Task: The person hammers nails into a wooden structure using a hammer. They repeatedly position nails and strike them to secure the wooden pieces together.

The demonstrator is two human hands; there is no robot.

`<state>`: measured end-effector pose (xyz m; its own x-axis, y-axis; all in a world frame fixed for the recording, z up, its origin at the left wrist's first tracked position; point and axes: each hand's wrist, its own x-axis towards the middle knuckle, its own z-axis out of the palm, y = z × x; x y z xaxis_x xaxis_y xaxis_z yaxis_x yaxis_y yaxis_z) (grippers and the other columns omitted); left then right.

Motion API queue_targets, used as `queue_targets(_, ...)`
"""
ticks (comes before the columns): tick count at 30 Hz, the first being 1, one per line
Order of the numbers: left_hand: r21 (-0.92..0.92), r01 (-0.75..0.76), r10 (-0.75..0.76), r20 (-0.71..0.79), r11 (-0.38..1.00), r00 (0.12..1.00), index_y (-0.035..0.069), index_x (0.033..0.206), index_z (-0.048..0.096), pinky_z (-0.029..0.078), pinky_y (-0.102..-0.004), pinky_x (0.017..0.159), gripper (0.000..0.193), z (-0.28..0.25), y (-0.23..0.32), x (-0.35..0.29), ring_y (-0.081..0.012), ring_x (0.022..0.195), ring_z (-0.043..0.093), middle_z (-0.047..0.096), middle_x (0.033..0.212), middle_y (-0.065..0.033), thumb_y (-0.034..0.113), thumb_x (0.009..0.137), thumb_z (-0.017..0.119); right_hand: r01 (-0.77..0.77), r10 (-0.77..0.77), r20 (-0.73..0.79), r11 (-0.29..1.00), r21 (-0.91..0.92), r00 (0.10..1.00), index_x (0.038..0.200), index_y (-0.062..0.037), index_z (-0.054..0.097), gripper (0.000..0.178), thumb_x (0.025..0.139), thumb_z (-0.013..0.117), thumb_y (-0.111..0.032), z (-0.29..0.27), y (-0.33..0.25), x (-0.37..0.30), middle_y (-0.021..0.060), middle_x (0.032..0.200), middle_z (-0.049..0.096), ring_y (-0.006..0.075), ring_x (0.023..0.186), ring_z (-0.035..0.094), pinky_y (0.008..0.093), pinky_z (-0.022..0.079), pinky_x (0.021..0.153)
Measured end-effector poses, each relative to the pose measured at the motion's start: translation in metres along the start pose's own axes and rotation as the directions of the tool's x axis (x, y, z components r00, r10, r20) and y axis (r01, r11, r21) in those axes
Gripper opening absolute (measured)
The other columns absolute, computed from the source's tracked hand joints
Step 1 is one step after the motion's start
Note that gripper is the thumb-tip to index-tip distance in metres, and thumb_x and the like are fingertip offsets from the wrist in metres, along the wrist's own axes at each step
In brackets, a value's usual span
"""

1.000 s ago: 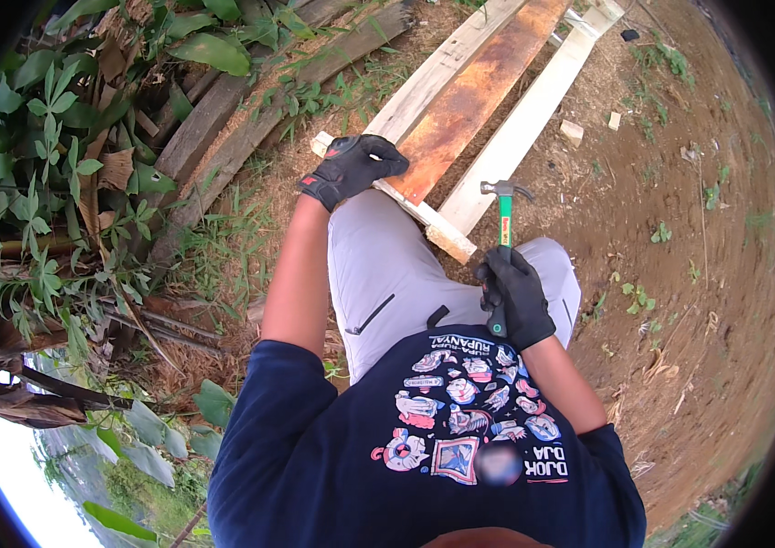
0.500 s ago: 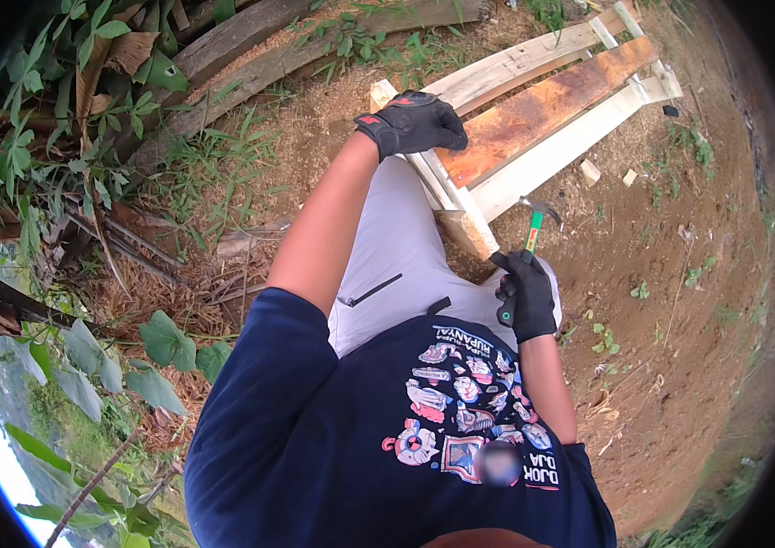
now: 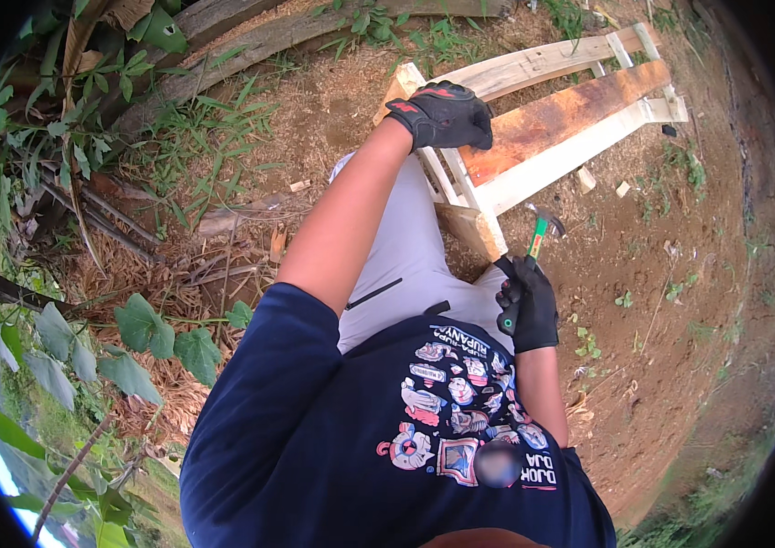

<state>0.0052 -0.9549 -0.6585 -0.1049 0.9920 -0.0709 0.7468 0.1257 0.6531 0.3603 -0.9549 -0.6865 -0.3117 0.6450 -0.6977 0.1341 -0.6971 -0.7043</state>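
My left hand (image 3: 447,117), in a black glove with red marks, is closed at the near end of a reddish-brown plank (image 3: 556,123). Its fingertips are bent down out of sight, so whatever they pinch is hidden. The plank lies lengthwise on a pale wooden frame (image 3: 543,155), between light side boards. In my black-gloved right hand (image 3: 529,306) is a claw hammer (image 3: 539,233), gripped by its green handle with the head pointing away from me. The hammer stays apart from the plank, beside the frame's near corner.
Between my legs, the frame's near end block (image 3: 471,230) sticks out toward me. Small wood offcuts (image 3: 586,179) lie on the brown soil to the right. Long weathered beams (image 3: 314,41) rest at the far left, with leafy plants (image 3: 145,326) along the left side.
The gap between the brown plank and the right-hand pale board has narrowed. My left hand sits slightly further right, still at the plank's end. The hammer is held much as before.
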Motion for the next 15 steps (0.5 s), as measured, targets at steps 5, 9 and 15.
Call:
queue_targets(5, 0.002, 0.038, -0.038, 0.039, 0.999, 0.999, 0.018, 0.116, 0.082, 0.056, -0.0393, 0.095, 0.042, -0.003, 0.002, 0.000, -0.0272, 0.103, 0.074, 0.080, 0.110, -0.0067, 0.048, 0.088, 0.072, 0.021, -0.021, 0.005, 1.000, 0.018, 1.000, 0.113, -0.0106, 0.062, 0.020, 0.102, 0.071, -0.024, 0.013, -0.016, -0.022, 0.0100, 0.101, 0.075, 0.0094, 0.063, 0.054, 0.0266, 0.046, 0.053)
queue_targets(9, -0.013, 0.047, -0.047, 0.032, 0.999, 0.998, 0.019, 0.115, 0.083, 0.058, -0.0387, 0.091, 0.038, -0.004, 0.002, 0.002, -0.0246, 0.101, 0.075, 0.080, 0.110, -0.0055, 0.046, 0.089, 0.072, -0.017, 0.009, 0.081, 0.996, 0.092, 0.997, 0.113, -0.0100, 0.062, 0.019, 0.102, 0.070, -0.024, -0.005, -0.011, -0.016, 0.0178, 0.114, 0.076, 0.0086, 0.064, 0.055, 0.0255, 0.047, 0.054)
queue_targets(15, -0.053, 0.155, -0.153, 0.048, 0.986, 0.987, 0.021, 0.110, 0.084, 0.056, -0.0391, 0.094, 0.035, -0.012, 0.026, -0.005, -0.0273, 0.101, 0.075, 0.081, 0.107, -0.0057, 0.046, 0.088, 0.074, -0.056, 0.025, 0.133, 0.969, 0.239, 0.991, 0.112, -0.0098, 0.063, 0.018, 0.102, 0.068, -0.023, -0.025, -0.005, -0.005, 0.0236, 0.125, 0.074, 0.0088, 0.063, 0.055, 0.0254, 0.048, 0.054)
